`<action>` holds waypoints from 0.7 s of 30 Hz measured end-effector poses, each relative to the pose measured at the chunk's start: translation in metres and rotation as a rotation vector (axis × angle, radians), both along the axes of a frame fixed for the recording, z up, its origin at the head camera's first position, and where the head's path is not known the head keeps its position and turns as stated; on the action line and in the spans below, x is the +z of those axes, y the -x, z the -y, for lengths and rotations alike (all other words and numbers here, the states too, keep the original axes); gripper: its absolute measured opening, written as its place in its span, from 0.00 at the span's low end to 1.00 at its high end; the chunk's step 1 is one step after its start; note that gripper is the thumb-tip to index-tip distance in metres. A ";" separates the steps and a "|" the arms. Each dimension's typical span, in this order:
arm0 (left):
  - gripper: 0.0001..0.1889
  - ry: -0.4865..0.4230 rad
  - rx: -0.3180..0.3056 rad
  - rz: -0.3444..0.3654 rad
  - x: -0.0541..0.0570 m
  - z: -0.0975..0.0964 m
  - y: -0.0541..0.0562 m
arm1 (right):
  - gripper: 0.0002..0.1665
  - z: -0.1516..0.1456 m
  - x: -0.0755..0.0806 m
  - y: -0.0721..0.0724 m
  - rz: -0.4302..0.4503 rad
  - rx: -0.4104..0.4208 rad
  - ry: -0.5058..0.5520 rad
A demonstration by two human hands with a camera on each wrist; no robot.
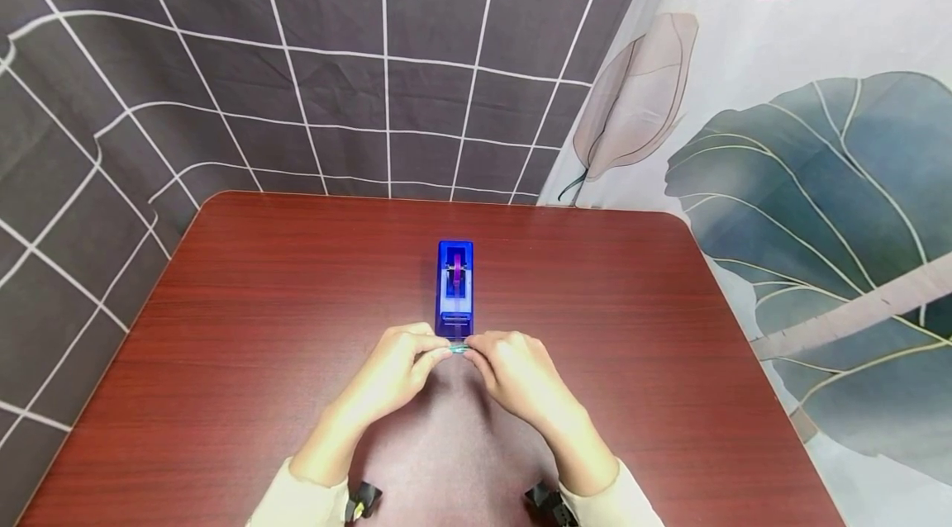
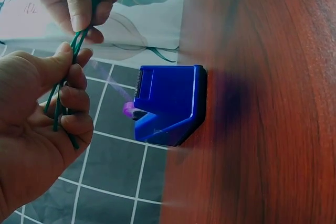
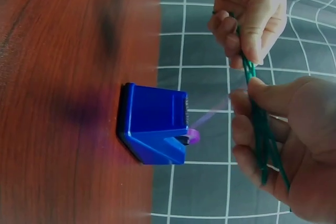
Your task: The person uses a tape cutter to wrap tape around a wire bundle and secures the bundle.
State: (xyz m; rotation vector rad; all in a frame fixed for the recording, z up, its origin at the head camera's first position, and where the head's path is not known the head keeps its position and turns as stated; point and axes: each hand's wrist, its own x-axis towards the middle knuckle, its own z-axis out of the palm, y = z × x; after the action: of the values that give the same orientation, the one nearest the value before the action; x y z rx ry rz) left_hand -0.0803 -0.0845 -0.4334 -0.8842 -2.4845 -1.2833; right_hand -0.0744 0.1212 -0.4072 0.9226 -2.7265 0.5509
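Note:
In the head view a blue tape dispenser (image 1: pixel 455 308) stands on the table, its cutting end facing me. Just in front of it, my left hand (image 1: pixel 402 366) and right hand (image 1: pixel 516 366) pinch a short bundle of thin green strands (image 1: pixel 458 348) between thumbs and fingers. The thumbs are close together, and loose strand ends run back across both palms. From the purple roll in the dispenser (image 2: pixel 168 90), a clear purplish strip of tape (image 3: pixel 210 114) stretches to the green bundle (image 3: pixel 249 69) between the hands. Fingers hide where the tape meets the strands.
The reddish-brown wooden table (image 1: pixel 297 279) reaches back to a dark cloth (image 1: pixel 431 97) with a white grid. A pale curtain (image 1: pixel 714 56) printed with large leaves hangs at the right. Black wrist straps (image 1: pixel 364 502) show by the cream sleeves (image 1: pixel 305 502).

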 end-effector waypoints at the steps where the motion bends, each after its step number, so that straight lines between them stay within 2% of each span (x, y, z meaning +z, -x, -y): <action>1: 0.03 -0.003 0.000 0.003 0.000 0.000 0.000 | 0.03 0.000 -0.001 0.000 -0.017 -0.003 0.009; 7: 0.04 -0.017 0.000 0.035 0.001 0.000 0.002 | 0.02 -0.003 -0.007 0.002 -0.104 0.007 0.083; 13: 0.04 -0.013 0.001 0.045 0.003 0.001 0.003 | 0.01 -0.004 -0.014 0.004 -0.156 0.026 0.156; 21: 0.06 0.088 0.001 0.070 0.009 0.003 0.008 | 0.04 -0.005 -0.018 0.009 -0.236 0.051 0.203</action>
State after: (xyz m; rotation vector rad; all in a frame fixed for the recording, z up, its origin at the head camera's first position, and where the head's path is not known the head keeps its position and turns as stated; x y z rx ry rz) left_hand -0.0884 -0.0872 -0.4249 -0.8716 -2.6134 -1.2328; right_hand -0.0831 0.1262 -0.4255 0.9418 -2.3937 0.6687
